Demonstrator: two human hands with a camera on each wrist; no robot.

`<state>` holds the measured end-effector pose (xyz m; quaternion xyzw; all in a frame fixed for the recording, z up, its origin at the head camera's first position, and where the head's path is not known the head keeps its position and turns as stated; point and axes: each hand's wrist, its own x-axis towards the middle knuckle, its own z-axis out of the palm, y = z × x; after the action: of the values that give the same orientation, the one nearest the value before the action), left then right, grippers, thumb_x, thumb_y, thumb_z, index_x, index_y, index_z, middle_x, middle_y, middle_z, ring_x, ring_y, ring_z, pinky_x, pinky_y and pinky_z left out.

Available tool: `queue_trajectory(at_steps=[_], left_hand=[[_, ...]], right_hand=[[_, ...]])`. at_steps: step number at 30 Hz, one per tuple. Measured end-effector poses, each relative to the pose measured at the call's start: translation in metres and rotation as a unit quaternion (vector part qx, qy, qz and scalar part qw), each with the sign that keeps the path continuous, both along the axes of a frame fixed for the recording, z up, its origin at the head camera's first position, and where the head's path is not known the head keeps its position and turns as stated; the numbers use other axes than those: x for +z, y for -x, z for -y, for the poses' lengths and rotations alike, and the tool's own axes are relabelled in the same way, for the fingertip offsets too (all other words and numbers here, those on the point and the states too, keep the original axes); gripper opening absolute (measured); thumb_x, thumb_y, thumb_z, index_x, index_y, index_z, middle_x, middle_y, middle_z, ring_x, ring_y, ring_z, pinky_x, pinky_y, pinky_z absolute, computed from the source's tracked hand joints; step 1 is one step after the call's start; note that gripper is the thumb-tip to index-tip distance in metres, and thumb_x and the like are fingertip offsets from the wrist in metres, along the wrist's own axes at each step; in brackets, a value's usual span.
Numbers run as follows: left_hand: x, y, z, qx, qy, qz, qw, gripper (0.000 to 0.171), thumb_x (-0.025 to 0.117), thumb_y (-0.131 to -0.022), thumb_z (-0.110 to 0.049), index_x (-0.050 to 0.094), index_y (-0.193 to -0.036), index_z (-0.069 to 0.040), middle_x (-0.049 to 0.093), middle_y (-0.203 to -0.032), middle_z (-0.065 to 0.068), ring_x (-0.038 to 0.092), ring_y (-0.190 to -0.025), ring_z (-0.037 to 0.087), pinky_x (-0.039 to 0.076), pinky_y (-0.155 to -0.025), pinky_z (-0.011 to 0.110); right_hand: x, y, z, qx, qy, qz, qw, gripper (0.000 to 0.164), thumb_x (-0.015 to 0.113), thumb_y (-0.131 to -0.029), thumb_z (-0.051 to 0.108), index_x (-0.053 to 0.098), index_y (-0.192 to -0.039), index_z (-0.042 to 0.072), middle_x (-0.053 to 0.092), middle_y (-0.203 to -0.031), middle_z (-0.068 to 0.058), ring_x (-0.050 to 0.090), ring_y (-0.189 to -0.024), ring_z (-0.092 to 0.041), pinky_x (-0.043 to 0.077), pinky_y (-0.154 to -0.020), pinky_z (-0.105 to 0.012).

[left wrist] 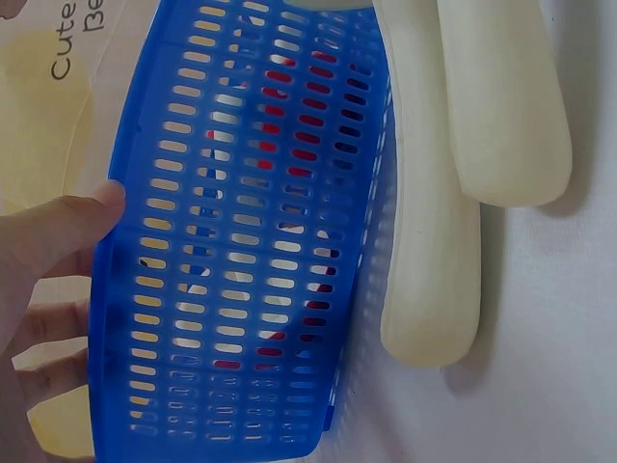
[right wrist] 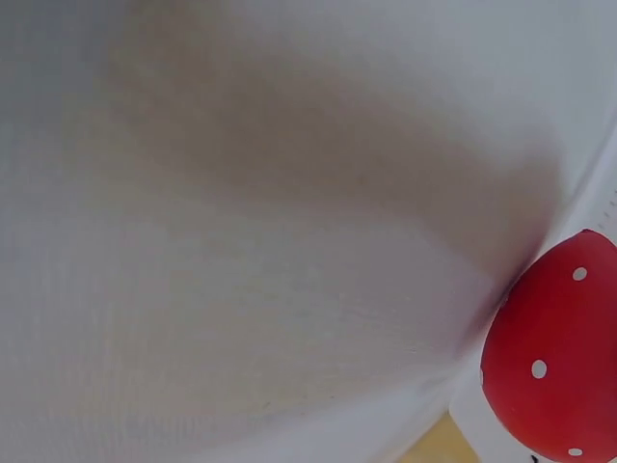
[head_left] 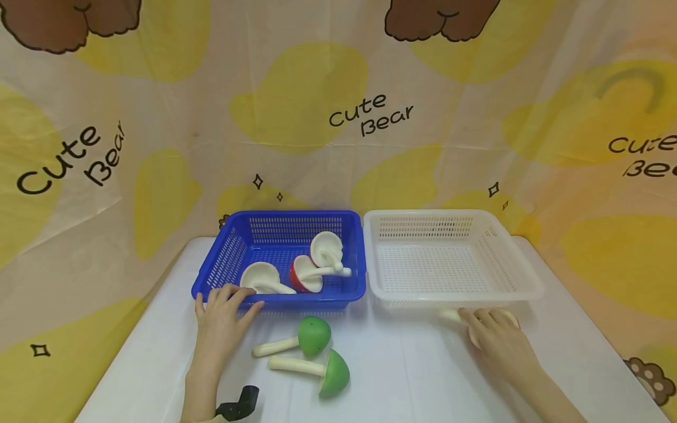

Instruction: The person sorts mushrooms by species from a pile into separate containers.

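Observation:
My left hand (head_left: 219, 320) grips the near left rim of a blue basket (head_left: 288, 301), fingers over the edge and thumb outside. Inside lie three toy mushrooms, white undersides up; one red-capped mushroom (head_left: 299, 276) shows its colour at the side. My right hand (head_left: 497, 338) holds another mushroom, its pale stem pointing left, just in front of a white basket (head_left: 455, 298). The right wrist view shows that mushroom's red, white-dotted cap (right wrist: 559, 357); the hand is out of that frame. Two green mushrooms (head_left: 314, 336) (head_left: 334, 374) lie on the table between the hands.
The baskets stand side by side at the back of a white-covered table (head_left: 391, 376). Behind them hangs a printed bear cloth (head_left: 296, 88). A black strap piece (head_left: 245, 402) shows at the left wrist. Pale mushroom stems (left wrist: 434, 241) lie beside the blue basket in the left wrist view.

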<state>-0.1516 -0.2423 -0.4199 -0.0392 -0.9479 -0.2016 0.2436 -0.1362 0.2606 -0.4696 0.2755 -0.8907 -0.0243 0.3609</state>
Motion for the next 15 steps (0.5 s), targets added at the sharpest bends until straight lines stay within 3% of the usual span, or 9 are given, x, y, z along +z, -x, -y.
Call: queue_trajectory(at_steps=[4,10,13,15], left_hand=[[0.000,0.000,0.000,0.000,-0.001,-0.001,1.0000,0.028,0.075,-0.083,-0.030,0.069,-0.104,-0.013,0.063,-0.105,0.013,0.048,-0.111,0.038,0.014,-0.106,0.077],[-0.001,0.001,0.001,-0.001,-0.001,-0.001,1.0000,0.028,0.075,-0.082,-0.030,0.069,-0.103,-0.013,0.063,-0.105,0.013,0.049,-0.110,0.038,0.014,-0.106,0.077],[-0.001,0.001,0.001,-0.001,-0.001,0.002,1.0000,0.028,0.075,-0.083,-0.030,0.069,-0.104,-0.013,0.063,-0.106,0.013,0.049,-0.111,0.038,0.014,-0.106,0.077],[-0.001,0.002,0.001,-0.001,-0.002,0.005,1.0000,0.028,0.074,-0.083,-0.030,0.069,-0.104,-0.013,0.063,-0.106,0.013,0.048,-0.112,0.039,0.013,-0.106,0.076]], right_hand=[[0.003,-0.004,0.003,0.004,0.012,0.002,1.000,0.044,0.024,-0.093,0.014,0.064,-0.109,0.007,0.060,-0.083,-0.007,0.056,-0.078,-0.025,0.047,-0.066,-0.041],[0.009,-0.014,0.014,0.018,0.025,0.041,0.999,0.039,0.043,-0.079,0.009,0.061,-0.114,0.009,0.061,-0.088,-0.003,0.058,-0.081,-0.021,0.052,-0.069,-0.040],[0.012,-0.018,0.022,0.032,0.021,0.041,0.998,0.035,0.035,-0.090,0.012,0.061,-0.113,0.009,0.061,-0.089,-0.001,0.058,-0.081,-0.019,0.052,-0.067,-0.036],[0.014,-0.019,0.027,0.037,0.021,0.034,0.999,0.044,0.022,-0.098,0.018,0.062,-0.111,0.009,0.061,-0.088,0.000,0.058,-0.080,-0.017,0.053,-0.065,-0.034]])
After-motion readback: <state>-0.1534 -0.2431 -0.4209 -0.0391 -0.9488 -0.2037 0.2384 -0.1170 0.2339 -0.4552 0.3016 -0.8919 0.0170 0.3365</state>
